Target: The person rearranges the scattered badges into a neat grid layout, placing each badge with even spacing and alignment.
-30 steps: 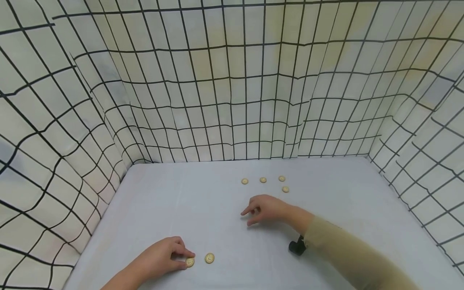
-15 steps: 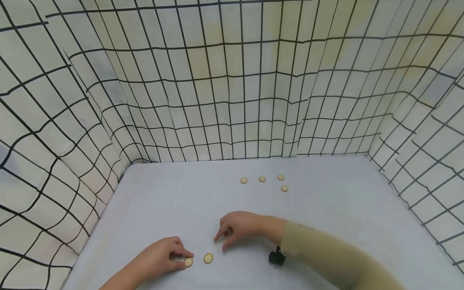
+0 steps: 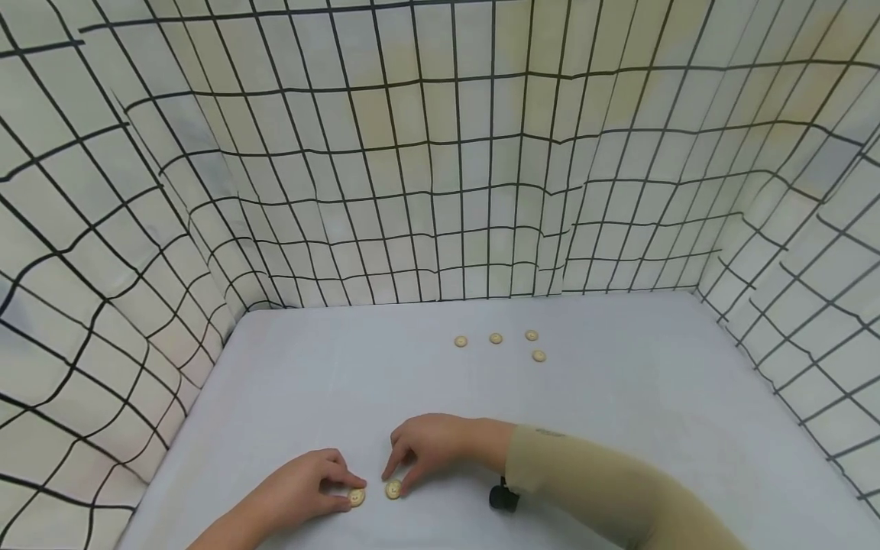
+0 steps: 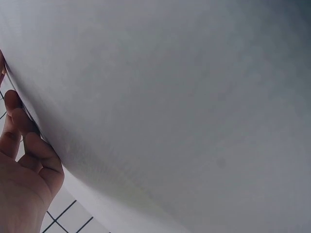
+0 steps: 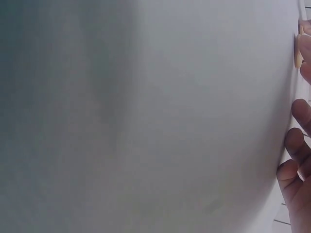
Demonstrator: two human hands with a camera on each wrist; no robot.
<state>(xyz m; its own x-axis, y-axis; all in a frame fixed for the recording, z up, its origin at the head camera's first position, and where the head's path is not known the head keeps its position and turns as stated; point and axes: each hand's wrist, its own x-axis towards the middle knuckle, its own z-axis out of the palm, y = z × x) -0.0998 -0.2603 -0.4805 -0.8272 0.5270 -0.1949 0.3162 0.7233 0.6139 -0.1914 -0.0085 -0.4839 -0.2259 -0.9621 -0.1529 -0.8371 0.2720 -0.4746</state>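
Observation:
Near the front of the white table, my left hand point(image 3: 299, 485) pinches a round cream button point(image 3: 356, 497) at its left edge between thumb and forefinger. Just right of it lies a second cream button point(image 3: 393, 489), with the thumb and forefinger of my right hand point(image 3: 433, 447) on either side of it, pinching it flat against the table. In the left wrist view the left hand point(image 4: 26, 174) shows curled fingers at the table surface. The right wrist view catches the right hand point(image 5: 299, 165) at its edge, and the thin side of a button point(image 5: 298, 52) by the fingertips.
Toward the back of the white table point(image 3: 309, 382), three cream buttons lie in a row, the middle one point(image 3: 496, 338) among them, with another button point(image 3: 539, 356) just in front of the rightmost. Black-lined white walls point(image 3: 440, 176) enclose the back and sides. A black wrist camera point(image 3: 504, 498) hangs under the right sleeve.
My right hand has moved left and toward me, from mid-table to the right-hand front button, and its fingers have closed about it. The left hand keeps its place on the other button.

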